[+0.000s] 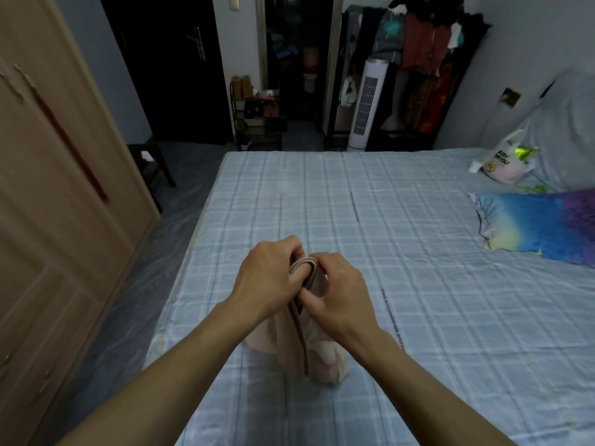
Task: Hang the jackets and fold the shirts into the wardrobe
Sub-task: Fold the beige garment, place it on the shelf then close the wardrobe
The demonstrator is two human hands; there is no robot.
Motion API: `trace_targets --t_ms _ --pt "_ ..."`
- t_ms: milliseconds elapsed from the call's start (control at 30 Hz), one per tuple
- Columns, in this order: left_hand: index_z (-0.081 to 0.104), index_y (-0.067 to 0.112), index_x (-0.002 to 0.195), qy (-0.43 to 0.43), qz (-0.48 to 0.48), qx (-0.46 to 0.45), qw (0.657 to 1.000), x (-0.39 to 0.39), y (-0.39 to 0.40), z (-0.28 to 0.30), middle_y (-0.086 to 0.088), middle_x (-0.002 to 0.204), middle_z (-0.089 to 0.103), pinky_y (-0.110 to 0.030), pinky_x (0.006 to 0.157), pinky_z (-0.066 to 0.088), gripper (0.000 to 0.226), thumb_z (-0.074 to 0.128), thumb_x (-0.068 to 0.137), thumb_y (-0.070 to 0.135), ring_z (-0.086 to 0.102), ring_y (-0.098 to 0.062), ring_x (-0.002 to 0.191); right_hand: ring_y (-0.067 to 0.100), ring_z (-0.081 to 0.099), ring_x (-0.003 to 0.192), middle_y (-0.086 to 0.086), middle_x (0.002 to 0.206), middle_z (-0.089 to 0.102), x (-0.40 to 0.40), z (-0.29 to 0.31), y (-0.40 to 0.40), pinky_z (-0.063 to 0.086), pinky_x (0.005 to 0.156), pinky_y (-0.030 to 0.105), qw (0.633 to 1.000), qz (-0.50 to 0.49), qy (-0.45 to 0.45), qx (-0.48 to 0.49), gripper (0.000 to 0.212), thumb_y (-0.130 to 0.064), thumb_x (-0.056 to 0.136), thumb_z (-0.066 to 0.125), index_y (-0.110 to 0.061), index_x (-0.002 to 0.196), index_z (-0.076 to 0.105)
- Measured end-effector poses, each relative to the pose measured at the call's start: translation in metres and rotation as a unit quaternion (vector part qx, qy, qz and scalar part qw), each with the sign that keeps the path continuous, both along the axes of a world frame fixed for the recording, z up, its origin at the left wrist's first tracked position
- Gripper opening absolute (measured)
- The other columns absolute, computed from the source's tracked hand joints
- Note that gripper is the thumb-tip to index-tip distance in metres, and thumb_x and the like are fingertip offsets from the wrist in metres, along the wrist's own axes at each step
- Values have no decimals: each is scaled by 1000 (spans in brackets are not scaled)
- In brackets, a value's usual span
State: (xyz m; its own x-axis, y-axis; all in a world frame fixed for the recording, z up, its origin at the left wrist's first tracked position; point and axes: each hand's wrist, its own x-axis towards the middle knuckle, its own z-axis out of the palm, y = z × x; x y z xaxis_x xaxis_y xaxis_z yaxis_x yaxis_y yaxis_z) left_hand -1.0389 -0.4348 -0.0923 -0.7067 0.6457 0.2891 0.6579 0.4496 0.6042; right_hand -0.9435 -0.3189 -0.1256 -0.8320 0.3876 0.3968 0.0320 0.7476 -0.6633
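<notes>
A beige shirt (pixel 317 349), folded into a narrow bundle, hangs over the near part of the bed (pixel 418 252), its lower end resting on the sheet. My left hand (pixel 270 278) grips the folded top edge from the left. From the right, my right hand (pixel 338 291) pinches the same fold, fingers touching the left hand. The wooden wardrobe (pixel 54 194) stands at the left with its doors closed.
A blue patterned pillow (pixel 541 226) and a plastic bag (pixel 505 162) lie at the bed's right side. Beyond the bed stand a white tower fan (pixel 367 104), a clothes rack with hanging garments (pixel 421 46), a shoe shelf (pixel 257 114) and a dark stool (pixel 151 162).
</notes>
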Motion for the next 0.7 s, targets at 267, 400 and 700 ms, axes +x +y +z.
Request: trace_targets --t_ms 267,400,700 --pt "52 27 79 44 -63 22 997 -6 -15 2 11 66 55 -26 57 44 19 69 84 19 54 -9 62 19 59 77 -3 84 61 8 -10 28 50 68 39 994 -34 -52 85 20 -15 76 62 -23 94 64" --pt "51 24 81 77 -72 21 994 -13 -26 -4 11 70 53 -27 60 43 21 68 82 11 51 -9 64 26 60 73 1 78 61 13 -21 47 48 64 39 989 -45 -87 110 16 -16 78 55 -20 88 67" --pt "51 20 85 132 3 -105 986 -35 -55 -47 3 84 48 -40 54 47 28 65 70 0 48 -20 70 11 54 75 -3 82 60 15 8 69 41 68 20 994 -87 40 48 18 1 86 53 -16 88 60"
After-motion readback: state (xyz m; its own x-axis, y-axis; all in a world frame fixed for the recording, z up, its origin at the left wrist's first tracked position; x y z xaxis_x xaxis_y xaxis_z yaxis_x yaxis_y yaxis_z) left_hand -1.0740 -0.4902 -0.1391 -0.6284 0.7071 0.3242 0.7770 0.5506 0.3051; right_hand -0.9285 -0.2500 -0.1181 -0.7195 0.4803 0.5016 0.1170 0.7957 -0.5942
